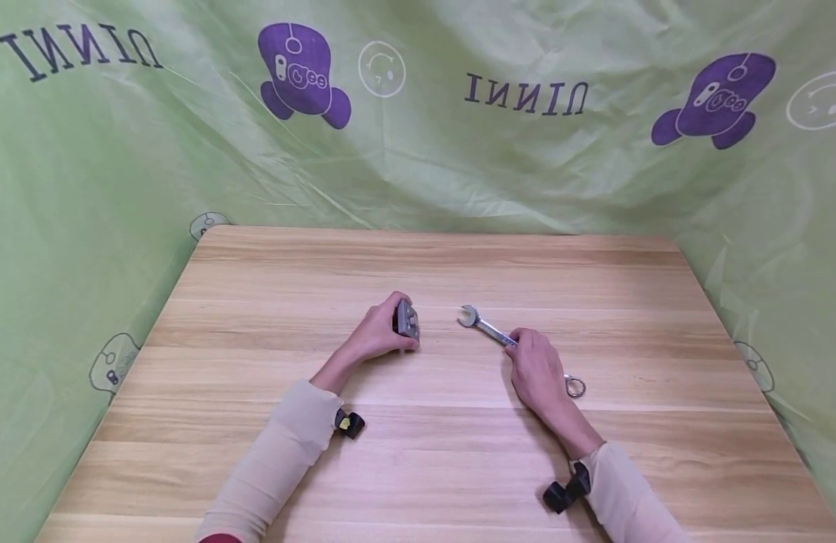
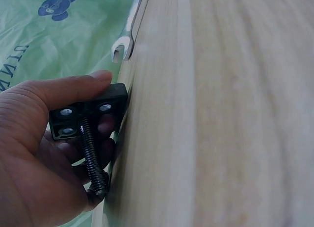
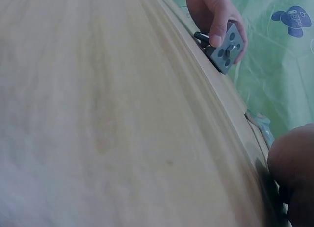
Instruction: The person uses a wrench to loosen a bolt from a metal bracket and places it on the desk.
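In the head view, my left hand (image 1: pixel 375 332) grips a small square block (image 1: pixel 408 320) by its edges, near the middle of the table. A long dark threaded bolt (image 2: pixel 91 156) sticks out of the block's back in the left wrist view, among the curled fingers. The right wrist view shows the block's grey front face (image 3: pixel 234 37), with several round holes and a bolt head or stub in its centre. My right hand (image 1: pixel 536 369) holds a silver combination wrench (image 1: pixel 488 329) round its shank. The wrench's open end points toward the block, apart from it; its ring end shows beyond the wrist.
Both hands are over a light wood-grain table (image 1: pixel 268 264). Green printed cloth (image 1: pixel 418 166) hangs behind it and along both sides. A small black camera mount (image 1: pixel 350 424) sits on the left wrist, and another black mount (image 1: pixel 567 489) on the right.
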The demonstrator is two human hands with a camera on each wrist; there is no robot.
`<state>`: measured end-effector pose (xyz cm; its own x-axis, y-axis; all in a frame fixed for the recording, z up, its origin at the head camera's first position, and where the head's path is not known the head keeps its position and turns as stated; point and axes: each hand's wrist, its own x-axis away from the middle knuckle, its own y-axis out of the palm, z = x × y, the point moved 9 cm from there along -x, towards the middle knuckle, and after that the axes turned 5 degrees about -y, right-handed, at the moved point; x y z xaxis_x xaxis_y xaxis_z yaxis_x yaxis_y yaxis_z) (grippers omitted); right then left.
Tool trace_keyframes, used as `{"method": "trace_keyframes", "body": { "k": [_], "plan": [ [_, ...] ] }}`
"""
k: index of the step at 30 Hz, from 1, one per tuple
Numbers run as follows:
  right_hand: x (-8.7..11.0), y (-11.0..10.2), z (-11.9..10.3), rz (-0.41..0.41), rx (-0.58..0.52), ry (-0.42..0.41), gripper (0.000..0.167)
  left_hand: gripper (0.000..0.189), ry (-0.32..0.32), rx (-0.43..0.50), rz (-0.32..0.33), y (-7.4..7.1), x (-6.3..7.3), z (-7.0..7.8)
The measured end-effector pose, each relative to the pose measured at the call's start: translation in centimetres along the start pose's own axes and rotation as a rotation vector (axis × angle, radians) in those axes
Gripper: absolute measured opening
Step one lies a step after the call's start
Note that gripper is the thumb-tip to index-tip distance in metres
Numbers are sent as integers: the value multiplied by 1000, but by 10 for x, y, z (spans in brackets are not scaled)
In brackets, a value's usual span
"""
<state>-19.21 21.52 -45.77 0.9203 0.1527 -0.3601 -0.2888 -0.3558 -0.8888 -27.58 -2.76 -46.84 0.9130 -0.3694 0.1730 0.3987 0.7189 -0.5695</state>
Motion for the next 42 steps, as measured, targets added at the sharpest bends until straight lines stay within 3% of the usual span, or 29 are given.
{"method": "trace_keyframes", "body": {
  "k": [7, 17, 23, 26, 30, 34, 39, 42],
  "plan": [
    [-1, 4, -1, -48, -27, -34, 22, 73, 6, 4, 3, -3, 2, 1],
    [1, -3, 3, -117, -141, 95, 25, 73, 0, 97, -16, -4, 7, 1],
    [-8, -32, -6, -41, -175, 76, 23, 78, -6, 290, -20, -8, 11, 9],
    [-14, -50, -15, 22, -188, 28, 22, 79, -1, 390, -34, -10, 14, 15],
    [-21, -70, -29, 84, -206, -46, 20, 79, 0, 452, -31, -12, 18, 23],
    [-29, -79, -39, 71, -224, -74, 14, 80, 15, 534, -33, -13, 21, 29],
    [-34, -76, -47, 3, -273, -78, 11, 81, 7, 641, -35, -13, 25, 34],
    [-34, -75, -53, 3, -283, -103, 14, 80, 5, 687, -22, -13, 27, 38]
  ]
}}
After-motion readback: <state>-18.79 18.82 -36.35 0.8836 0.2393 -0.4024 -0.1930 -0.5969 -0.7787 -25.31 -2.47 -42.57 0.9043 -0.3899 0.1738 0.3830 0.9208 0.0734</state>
